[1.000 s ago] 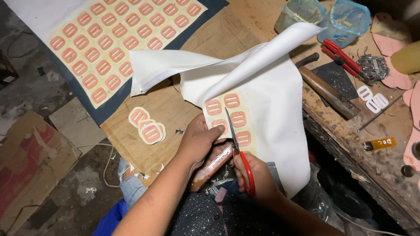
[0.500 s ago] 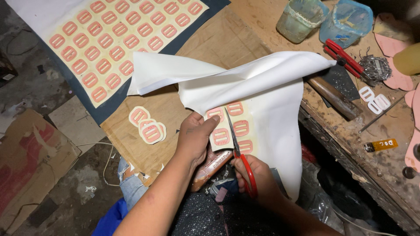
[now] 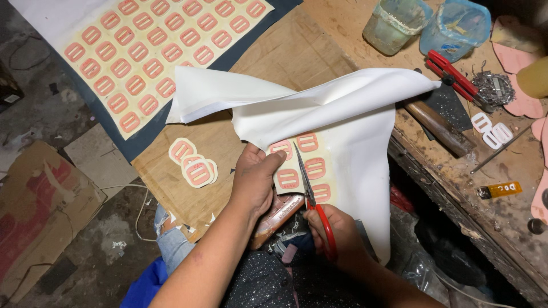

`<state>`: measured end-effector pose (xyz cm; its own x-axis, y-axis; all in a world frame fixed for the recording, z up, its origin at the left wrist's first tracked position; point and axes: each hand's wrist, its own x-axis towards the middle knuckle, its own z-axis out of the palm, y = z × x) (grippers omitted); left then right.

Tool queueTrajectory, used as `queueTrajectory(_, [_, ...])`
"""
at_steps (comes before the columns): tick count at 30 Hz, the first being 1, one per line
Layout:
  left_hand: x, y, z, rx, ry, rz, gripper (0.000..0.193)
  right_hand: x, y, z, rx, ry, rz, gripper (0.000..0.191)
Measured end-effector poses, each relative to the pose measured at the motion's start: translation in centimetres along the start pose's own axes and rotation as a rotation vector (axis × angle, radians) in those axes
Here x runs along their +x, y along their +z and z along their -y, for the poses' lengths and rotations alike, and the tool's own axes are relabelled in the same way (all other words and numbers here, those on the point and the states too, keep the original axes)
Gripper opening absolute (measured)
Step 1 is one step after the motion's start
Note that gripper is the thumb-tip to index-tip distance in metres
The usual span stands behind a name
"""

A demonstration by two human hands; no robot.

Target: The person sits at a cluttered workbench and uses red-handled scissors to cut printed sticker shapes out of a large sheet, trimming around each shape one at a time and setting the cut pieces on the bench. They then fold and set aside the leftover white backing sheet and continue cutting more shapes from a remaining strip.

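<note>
Worn plywood board (image 3: 285, 63) over a scarred bench (image 3: 456, 182) forms the work surface, with cut labels (image 3: 194, 165) stacked on it and a dusty floor below. We note the left hand (image 3: 254, 182) pinching a limp white sheet (image 3: 354, 125) printed with rounded pink labels, while the right hand (image 3: 337, 236) grips red-handled scissors (image 3: 313, 199), blades parted into the sheet. Folds hide much of the print.
</note>
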<state>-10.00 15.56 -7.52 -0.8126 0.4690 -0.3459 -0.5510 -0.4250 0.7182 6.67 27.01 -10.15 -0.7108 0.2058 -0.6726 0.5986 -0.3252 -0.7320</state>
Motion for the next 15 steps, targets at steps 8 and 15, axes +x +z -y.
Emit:
queueTrajectory(8, [0.41, 0.58, 0.07, -0.039, 0.087, -0.036, 0.034, 0.03, 0.01, 0.18, 0.001, 0.033, -0.002, 0.029])
queueTrajectory(15, [0.01, 0.88, -0.25, -0.041, 0.091, -0.038, 0.036, 0.07, 0.05, 0.81, -0.045, -0.013, 0.015, 0.027])
